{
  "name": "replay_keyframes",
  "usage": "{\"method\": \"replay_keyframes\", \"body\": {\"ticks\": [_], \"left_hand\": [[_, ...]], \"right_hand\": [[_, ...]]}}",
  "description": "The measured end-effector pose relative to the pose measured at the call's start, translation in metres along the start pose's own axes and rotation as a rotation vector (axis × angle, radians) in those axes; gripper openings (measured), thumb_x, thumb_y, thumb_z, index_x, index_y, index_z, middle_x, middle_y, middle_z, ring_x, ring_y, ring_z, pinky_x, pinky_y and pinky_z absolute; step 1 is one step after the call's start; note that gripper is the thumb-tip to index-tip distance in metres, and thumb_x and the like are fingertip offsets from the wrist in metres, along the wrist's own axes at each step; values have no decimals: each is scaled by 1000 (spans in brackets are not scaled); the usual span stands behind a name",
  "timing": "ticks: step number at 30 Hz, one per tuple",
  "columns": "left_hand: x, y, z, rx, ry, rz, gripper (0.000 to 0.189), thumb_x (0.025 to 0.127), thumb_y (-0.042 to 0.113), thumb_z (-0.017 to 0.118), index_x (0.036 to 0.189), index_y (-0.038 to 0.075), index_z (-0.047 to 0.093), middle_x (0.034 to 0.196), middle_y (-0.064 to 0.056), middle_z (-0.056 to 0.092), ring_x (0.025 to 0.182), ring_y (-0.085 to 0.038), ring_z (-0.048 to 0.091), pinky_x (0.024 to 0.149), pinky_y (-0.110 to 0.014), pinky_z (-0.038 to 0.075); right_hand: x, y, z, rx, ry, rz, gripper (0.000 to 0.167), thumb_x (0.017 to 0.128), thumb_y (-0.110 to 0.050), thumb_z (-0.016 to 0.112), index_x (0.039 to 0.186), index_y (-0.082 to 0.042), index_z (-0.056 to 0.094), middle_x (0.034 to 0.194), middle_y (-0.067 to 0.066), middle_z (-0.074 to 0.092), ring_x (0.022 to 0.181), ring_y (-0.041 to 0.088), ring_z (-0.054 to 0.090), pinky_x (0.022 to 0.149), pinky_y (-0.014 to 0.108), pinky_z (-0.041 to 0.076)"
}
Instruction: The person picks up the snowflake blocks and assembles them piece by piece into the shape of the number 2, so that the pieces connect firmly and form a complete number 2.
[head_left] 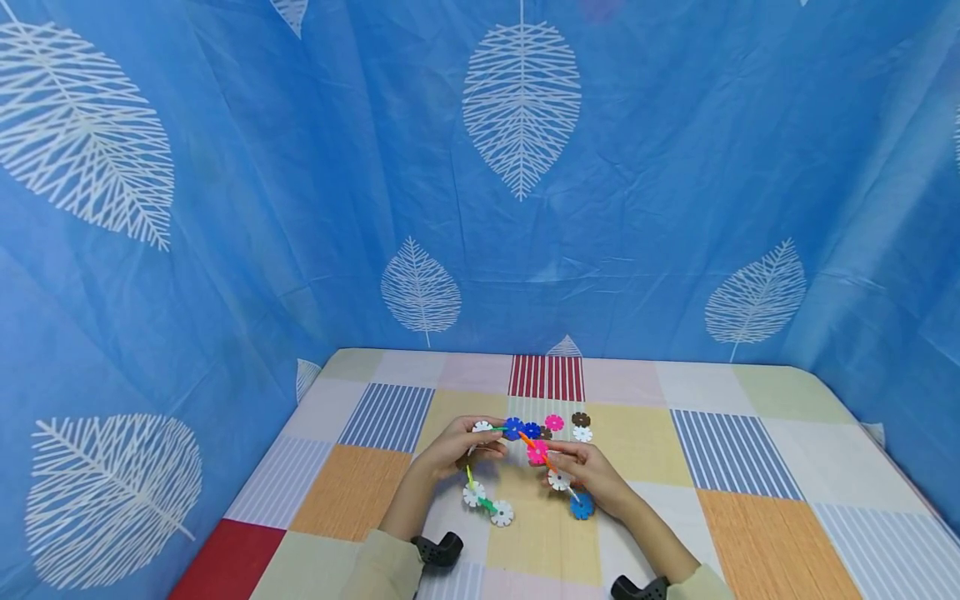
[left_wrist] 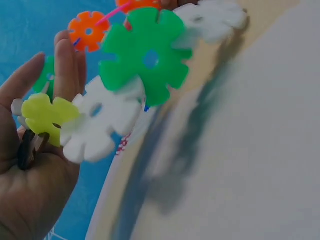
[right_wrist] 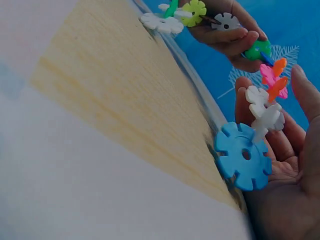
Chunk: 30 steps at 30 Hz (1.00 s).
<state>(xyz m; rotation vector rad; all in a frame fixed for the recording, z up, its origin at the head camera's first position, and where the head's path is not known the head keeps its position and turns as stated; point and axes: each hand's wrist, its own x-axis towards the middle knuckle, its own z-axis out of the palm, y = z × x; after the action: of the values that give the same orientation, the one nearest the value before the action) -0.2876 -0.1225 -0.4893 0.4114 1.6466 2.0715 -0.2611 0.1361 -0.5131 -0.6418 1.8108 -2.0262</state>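
A curved chain of interlocking snowflake discs hangs between both hands. My left hand point(head_left: 453, 446) pinches it near a white disc point(head_left: 482, 426) and a green disc point(right_wrist: 258, 49). Below that hand dangle a yellow disc point(left_wrist: 44, 113), a white disc point(left_wrist: 95, 115), a green disc point(left_wrist: 150, 59) and, at the end, another white disc point(head_left: 502, 512). A dark blue disc point(head_left: 513, 428) bridges the middle. With thumb and fingers, my right hand point(head_left: 596, 477) holds the other side by the pink disc point(head_left: 537, 452), orange discs and white disc point(head_left: 558, 480). A light blue disc point(right_wrist: 244, 156) ends this side.
Loose discs lie on the table beyond the hands: a pink disc point(head_left: 554, 422), a brown disc point(head_left: 581, 419), a white disc point(head_left: 582, 433) and another brown disc point(head_left: 545, 433). A patchwork cloth point(head_left: 630, 421) covers the table. Blue leaf-print curtains point(head_left: 637, 208) stand behind and beside it.
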Motion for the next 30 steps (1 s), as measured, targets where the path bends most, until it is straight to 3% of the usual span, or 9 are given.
{"method": "replay_keyframes", "body": {"ticks": [3, 6, 9, 13, 15, 20, 22, 26, 30], "left_hand": [[1, 1, 4, 29, -41, -7, 38, 90, 11, 58, 123, -8, 51, 79, -9, 68, 73, -15, 67, 75, -31, 54], [1, 2, 6, 24, -33, -11, 37, 90, 9, 59, 122, -5, 53, 81, -10, 68, 76, -17, 68, 77, -32, 53], [2, 3, 7, 15, -19, 16, 37, 89, 8, 60, 123, -4, 54, 89, -13, 68, 83, -19, 67, 82, -33, 51], [4, 3, 8, -31, -23, 80, 40, 91, 6, 57, 128, -4, 48, 110, -18, 62, 101, -26, 62, 90, -37, 47], [4, 3, 8, -72, -38, 109, 43, 92, 5, 54, 132, -4, 44, 120, -20, 56, 110, -31, 56, 94, -39, 44], [6, 0, 10, -154, -85, 172, 44, 96, 7, 47, 137, -2, 34, 133, -24, 44, 122, -38, 41, 98, -48, 37], [6, -2, 12, -198, -85, 196, 43, 97, 7, 44, 138, 1, 32, 134, -24, 43, 124, -37, 40, 100, -50, 35], [10, -5, 15, -300, -38, 263, 46, 97, 2, 41, 141, 0, 26, 135, -22, 41, 125, -33, 40, 103, -45, 32], [14, -7, 18, -364, 76, 319, 45, 96, 0, 43, 139, -2, 30, 129, -19, 46, 123, -30, 44, 101, -38, 36]], "right_hand": [[0, 1, 0, 5, -14, -10, 40, 91, -9, 56, 119, 19, 48, 101, 17, 66, 80, 15, 66, 68, 22, 54], [0, 2, -1, 57, -78, -29, 36, 92, -5, 55, 115, 21, 48, 100, 25, 64, 80, 19, 66, 70, 28, 55], [0, 3, -1, 90, -88, -38, 33, 93, -5, 53, 113, 21, 49, 100, 25, 64, 81, 20, 66, 70, 27, 55], [-1, 2, -2, 84, -10, -32, 26, 94, -8, 53, 111, 11, 55, 96, 16, 68, 79, 15, 66, 53, 15, 48], [0, 2, -2, 84, 37, -28, 22, 94, -10, 52, 110, 6, 57, 94, 12, 69, 78, 14, 66, 52, 14, 47], [1, 0, -2, 227, 125, -47, 15, 95, -7, 49, 107, -2, 58, 96, 10, 69, 82, 17, 67, 75, 26, 54], [1, 0, -2, 318, 149, -68, 14, 96, -5, 47, 105, -3, 57, 98, 12, 68, 83, 19, 67, 77, 29, 53], [2, 2, 0, 415, 136, -112, 16, 97, -2, 41, 106, -3, 55, 103, 15, 66, 87, 21, 66, 79, 31, 52], [3, 5, 6, 349, 78, -116, 16, 98, -3, 40, 108, -4, 53, 105, 14, 66, 92, 22, 65, 81, 31, 52]]}}
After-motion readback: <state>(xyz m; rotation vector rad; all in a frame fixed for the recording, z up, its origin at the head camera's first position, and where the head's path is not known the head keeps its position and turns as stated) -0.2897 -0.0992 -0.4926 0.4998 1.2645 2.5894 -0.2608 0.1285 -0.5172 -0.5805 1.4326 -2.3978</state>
